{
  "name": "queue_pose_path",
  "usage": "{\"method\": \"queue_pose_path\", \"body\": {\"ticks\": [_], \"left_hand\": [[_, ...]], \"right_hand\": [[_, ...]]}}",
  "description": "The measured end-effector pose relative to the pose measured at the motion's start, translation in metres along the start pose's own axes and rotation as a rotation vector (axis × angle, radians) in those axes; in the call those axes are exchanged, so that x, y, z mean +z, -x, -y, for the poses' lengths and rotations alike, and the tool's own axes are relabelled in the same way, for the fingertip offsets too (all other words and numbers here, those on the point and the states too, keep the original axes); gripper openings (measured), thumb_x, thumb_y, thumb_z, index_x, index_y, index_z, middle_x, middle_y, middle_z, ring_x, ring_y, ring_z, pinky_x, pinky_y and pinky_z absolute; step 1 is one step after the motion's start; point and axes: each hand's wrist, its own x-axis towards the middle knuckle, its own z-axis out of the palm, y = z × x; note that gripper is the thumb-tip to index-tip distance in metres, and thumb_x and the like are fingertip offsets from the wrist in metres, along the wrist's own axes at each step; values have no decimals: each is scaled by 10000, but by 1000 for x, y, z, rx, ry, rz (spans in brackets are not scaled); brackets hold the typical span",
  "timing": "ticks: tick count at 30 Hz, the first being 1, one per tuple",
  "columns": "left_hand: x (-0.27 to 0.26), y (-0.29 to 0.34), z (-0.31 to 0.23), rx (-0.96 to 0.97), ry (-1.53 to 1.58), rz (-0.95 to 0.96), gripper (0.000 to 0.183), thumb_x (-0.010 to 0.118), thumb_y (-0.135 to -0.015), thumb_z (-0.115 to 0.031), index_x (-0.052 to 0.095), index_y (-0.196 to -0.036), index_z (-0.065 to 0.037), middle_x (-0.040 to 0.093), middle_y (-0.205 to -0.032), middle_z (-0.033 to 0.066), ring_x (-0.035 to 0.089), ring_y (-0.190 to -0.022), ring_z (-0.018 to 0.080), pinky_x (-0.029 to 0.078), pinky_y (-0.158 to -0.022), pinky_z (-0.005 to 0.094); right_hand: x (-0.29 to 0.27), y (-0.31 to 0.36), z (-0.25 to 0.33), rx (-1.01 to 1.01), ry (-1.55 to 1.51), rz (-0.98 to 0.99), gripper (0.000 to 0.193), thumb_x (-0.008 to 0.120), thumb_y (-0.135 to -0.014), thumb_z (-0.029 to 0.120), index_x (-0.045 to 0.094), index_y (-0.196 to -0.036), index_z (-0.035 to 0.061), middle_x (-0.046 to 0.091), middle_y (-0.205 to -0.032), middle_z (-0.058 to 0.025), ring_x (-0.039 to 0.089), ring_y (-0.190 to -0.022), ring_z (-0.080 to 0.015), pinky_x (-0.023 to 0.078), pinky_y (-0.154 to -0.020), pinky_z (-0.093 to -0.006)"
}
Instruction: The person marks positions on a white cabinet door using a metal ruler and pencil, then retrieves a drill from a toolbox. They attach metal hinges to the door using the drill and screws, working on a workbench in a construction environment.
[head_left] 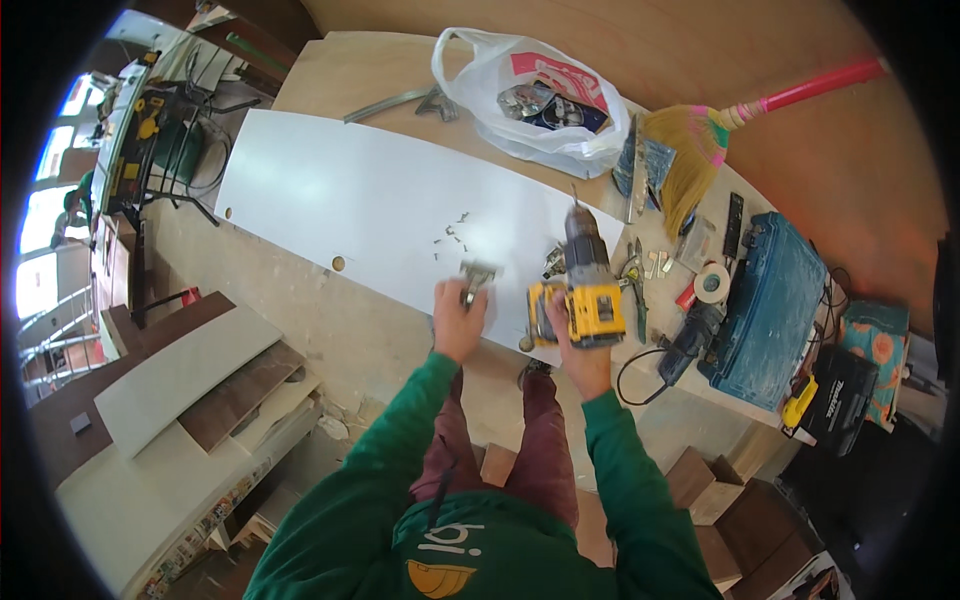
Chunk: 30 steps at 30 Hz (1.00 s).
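Observation:
My left hand is closed on a metal cabinet hinge, blurred by motion, above the near edge of a long white panel. In my right hand is a yellow and black cordless drill, its bit pointing toward the far side. Several small screws lie scattered on the panel beyond my left hand. Just left of the drill sits a small heap of metal hinges. Along the panel's near edge are round holes, one of them a bare wood-coloured hole.
A white plastic bag and a broom stand at the back. To the right are pliers, a tape roll, a corded power tool and a blue tool case. Stacked boards lie at left.

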Motion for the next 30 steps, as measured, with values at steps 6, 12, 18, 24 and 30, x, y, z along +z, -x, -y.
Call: {"method": "queue_pose_path", "body": {"ticks": [6,12,18,24,30], "left_hand": [[-48,100,28,-686,443,172,206,787,-932,-188,620,-953,-68,637,-870,13,585,-788,104,474,-687,296],[-39,139,35,-873,759,323,190,698,-1020,-213,598,-1079,-62,637,-995,17,629,-916,102,562,-730,305],[10,143,40,-779,687,457,275,677,-1035,-285,627,-1187,-61,649,-992,14,610,-901,104,537,-714,296],[67,149,49,-663,574,328,336,714,-1002,-306,632,-1164,-23,666,-971,51,621,-880,142,510,-754,309],[80,161,41,-670,544,123,304,730,-978,-294,652,-1097,-25,682,-954,62,622,-889,143,503,-794,303]], "right_hand": [[59,-91,0,-161,49,68,309,709,-1025,240,672,-1242,22,723,-1085,-80,681,-994,-175,545,-873,-361],[88,-128,-11,-313,177,41,332,716,-1020,300,701,-1230,43,741,-1107,-83,701,-978,-227,555,-866,-372],[78,-135,-14,-359,189,93,413,763,-968,383,707,-1212,54,759,-1081,-99,724,-951,-249,572,-837,-371],[31,-123,-3,-357,406,203,501,814,-873,224,646,-1278,-19,703,-1216,-213,698,-1102,-340,543,-961,-428],[-56,-13,4,-157,209,153,479,719,-968,108,584,-1404,-39,695,-1261,-178,707,-1110,-246,566,-938,-359]]}}
